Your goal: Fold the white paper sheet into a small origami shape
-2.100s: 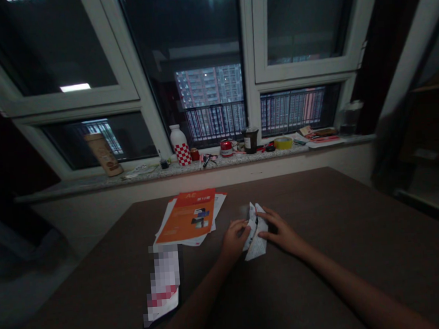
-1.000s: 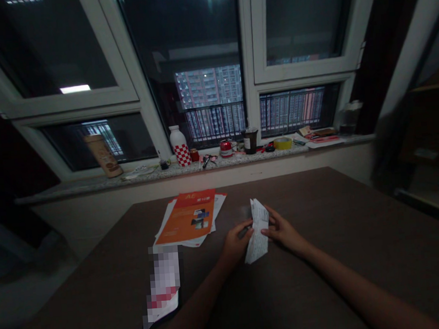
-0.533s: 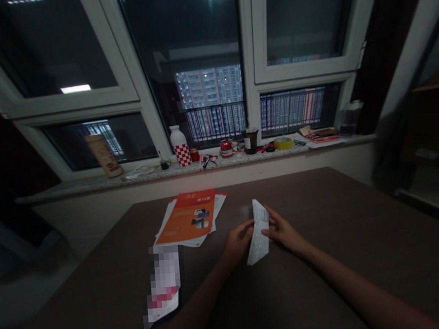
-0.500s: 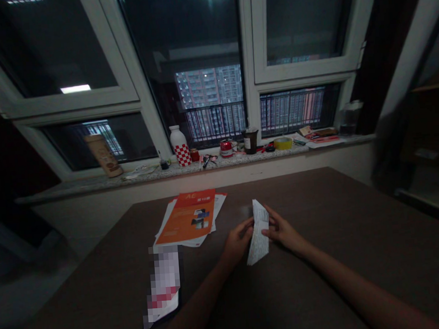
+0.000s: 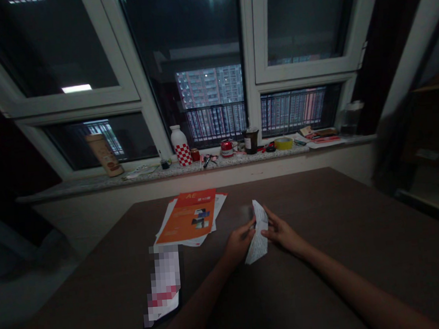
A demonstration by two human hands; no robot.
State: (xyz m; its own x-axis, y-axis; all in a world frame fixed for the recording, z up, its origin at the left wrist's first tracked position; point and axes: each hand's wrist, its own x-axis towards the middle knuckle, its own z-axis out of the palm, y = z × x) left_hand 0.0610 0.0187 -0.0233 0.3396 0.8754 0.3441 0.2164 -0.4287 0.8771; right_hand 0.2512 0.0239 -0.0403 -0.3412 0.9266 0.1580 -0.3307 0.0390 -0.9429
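Observation:
A folded sheet of printed paper (image 5: 259,237) stands between my two hands above the dark table (image 5: 311,288). My left hand (image 5: 240,240) grips its left side, thumb and fingers closed on the edge. On the other side, my right hand (image 5: 282,232) pinches the paper, with the thumb on the near face and the other fingers partly hidden behind it. Small print covers the paper's visible faces, and a crease runs across its middle.
Left of my hands lies a stack of booklets with an orange cover (image 5: 189,219). Nearer me is a phone (image 5: 164,288) with a blurred screen. On the windowsill (image 5: 227,163) stand a checkered bottle (image 5: 181,147), a tan tumbler (image 5: 104,155), a dark cup (image 5: 251,141) and yellow tape (image 5: 283,143).
The paper's lower end has shifted slightly left and its faces have turned a little. Both hands keep their hold, the left hand's fingers moving slightly along the edge.

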